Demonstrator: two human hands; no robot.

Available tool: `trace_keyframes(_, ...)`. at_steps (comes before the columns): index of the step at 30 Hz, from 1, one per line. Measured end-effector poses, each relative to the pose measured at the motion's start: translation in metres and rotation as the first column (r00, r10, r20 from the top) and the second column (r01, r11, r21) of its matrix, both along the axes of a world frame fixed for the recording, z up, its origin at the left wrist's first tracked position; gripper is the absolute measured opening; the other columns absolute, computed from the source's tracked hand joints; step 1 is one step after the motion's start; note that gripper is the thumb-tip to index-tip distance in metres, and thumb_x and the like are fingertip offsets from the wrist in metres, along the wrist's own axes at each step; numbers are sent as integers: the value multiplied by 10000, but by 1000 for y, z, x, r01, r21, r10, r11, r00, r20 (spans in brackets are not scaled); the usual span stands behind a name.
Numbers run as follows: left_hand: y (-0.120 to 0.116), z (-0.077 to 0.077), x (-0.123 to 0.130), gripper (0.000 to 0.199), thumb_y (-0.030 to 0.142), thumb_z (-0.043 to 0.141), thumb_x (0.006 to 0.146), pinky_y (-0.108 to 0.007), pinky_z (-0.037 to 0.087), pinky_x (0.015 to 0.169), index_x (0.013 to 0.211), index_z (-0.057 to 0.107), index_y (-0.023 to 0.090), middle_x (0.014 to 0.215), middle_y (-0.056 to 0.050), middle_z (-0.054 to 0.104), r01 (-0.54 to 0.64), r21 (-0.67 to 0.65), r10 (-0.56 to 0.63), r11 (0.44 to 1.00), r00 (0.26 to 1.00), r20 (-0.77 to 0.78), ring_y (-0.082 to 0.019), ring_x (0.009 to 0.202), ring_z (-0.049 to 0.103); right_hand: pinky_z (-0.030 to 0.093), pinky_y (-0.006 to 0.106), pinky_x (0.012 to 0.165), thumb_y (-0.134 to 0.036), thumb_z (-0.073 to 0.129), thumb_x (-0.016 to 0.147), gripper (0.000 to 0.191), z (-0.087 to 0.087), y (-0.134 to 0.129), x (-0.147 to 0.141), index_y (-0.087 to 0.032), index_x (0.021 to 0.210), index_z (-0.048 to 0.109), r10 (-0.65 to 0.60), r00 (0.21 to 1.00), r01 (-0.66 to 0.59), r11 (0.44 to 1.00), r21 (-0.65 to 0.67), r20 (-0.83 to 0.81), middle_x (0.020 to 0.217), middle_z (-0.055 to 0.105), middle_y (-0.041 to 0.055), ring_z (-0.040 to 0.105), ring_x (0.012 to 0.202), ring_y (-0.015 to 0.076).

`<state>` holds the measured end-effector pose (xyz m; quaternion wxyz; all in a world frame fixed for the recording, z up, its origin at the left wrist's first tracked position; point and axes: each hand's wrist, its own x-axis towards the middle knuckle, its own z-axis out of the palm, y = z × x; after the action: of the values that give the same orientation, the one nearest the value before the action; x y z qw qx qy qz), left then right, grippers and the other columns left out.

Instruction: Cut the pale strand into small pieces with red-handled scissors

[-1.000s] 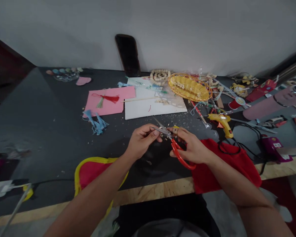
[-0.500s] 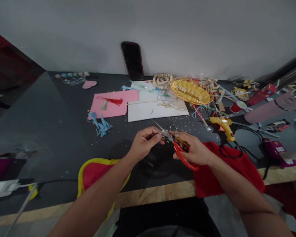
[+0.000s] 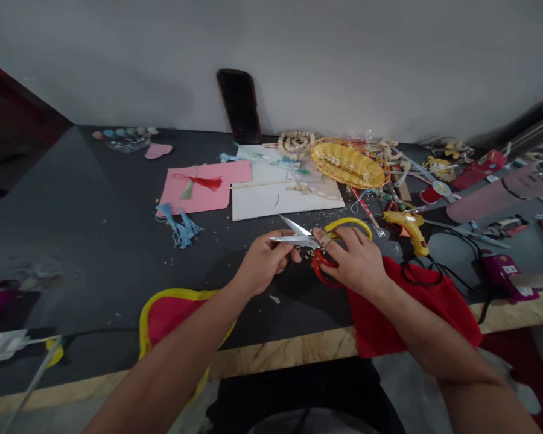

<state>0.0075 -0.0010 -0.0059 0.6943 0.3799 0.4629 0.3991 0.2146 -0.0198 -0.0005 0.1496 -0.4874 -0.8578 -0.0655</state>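
My right hand (image 3: 355, 259) is closed on a pair of scissors (image 3: 302, 240) with one yellow and one red handle. Their blades are spread and point left, toward my left hand (image 3: 265, 259). The fingers of my left hand are pinched together beside the lower blade; whatever is between them is too small to make out. Beyond the hands lies a white board (image 3: 262, 204) with a thin stick and a short red strand on it. Small pale crumbs are scattered around the scissors.
Pink paper (image 3: 167, 191) with tassels lies at the left, a yellow basket (image 3: 350, 164) behind. A glue gun (image 3: 407, 226), red cloth (image 3: 411, 319) and pink bottle (image 3: 484, 199) are at the right. A phone (image 3: 239, 105) leans on the wall.
The scissors have turned in my right hand: the yellow handle now shows above it and the blades are wider apart. My left hand stays pinched. The view has shifted slightly.
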Motion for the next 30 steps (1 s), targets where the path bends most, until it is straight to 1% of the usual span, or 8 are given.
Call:
trace_keyframes(2,2,2,-1,307,377,745,704,-169,148,361,848,613,140,527,8,614,-25,-30,26,999,999,23,-19,336,284,517,403,813,-438,610,852,545,2,0,0,-310,1371,505,-21,1000,21,1000,1,-19,1092,595,107,571,973,278)
trace_keyframes(6,5,1,-4,340,352,774,673,-163,193,395,887,646,122,567,-8,627,-72,3,71,997,992,103,-19,382,320,527,381,847,-509,683,768,688,3,2,1,-268,1382,487,-76,990,60,989,-132,-117,1119,590,99,569,1043,275)
trace_keyframes(10,6,-2,-5,302,324,770,689,-164,222,431,890,666,124,637,-27,644,-71,47,65,996,989,131,-26,441,361,529,422,883,-572,686,740,727,3,5,4,-265,1370,493,-72,989,39,971,-235,-131,1145,586,96,567,1073,292)
trace_keyframes(15,4,-4,-4,276,328,767,702,-184,252,448,884,670,144,675,-32,656,-52,86,42,995,992,121,-46,470,390,522,442,920,-552,689,748,742,3,6,5,-250,1389,466,-55,985,3,951,-308,-161,1187,577,103,560,1111,295)
trace_keyframes(20,4,-5,-2,300,354,770,702,-197,268,459,890,680,138,688,-31,661,-19,89,13,996,997,78,-46,474,388,525,439,918,-562,686,749,745,2,6,4,-238,1385,473,-34,981,-28,949,-313,-190,1191,573,111,558,1113,295)
trace_keyframes(23,5,-7,-3,306,378,748,729,-196,253,448,902,681,134,690,-26,652,-42,91,39,995,998,39,-45,469,379,508,435,950,-535,683,761,742,4,8,9,-233,1400,454,-60,969,-14,954,-300,-238,1197,569,115,546,1137,291)
trace_keyframes(27,6,-7,-4,314,363,738,739,-187,230,437,931,662,127,673,-20,645,-118,77,114,990,992,44,-39,458,364,498,447,950,-462,666,787,683,1,16,21,-224,1393,458,-194,945,130,961,-245,-262,1195,570,127,546,1134,302)
trace_keyframes(30,8,-7,-5,282,335,740,736,-180,217,432,903,640,130,660,-24,654,-147,79,143,986,988,59,-36,449,357,477,481,949,-405,636,809,626,-9,25,32,-198,1378,477,-262,947,224,953,-203,-185,1155,589,144,550,1110,323)
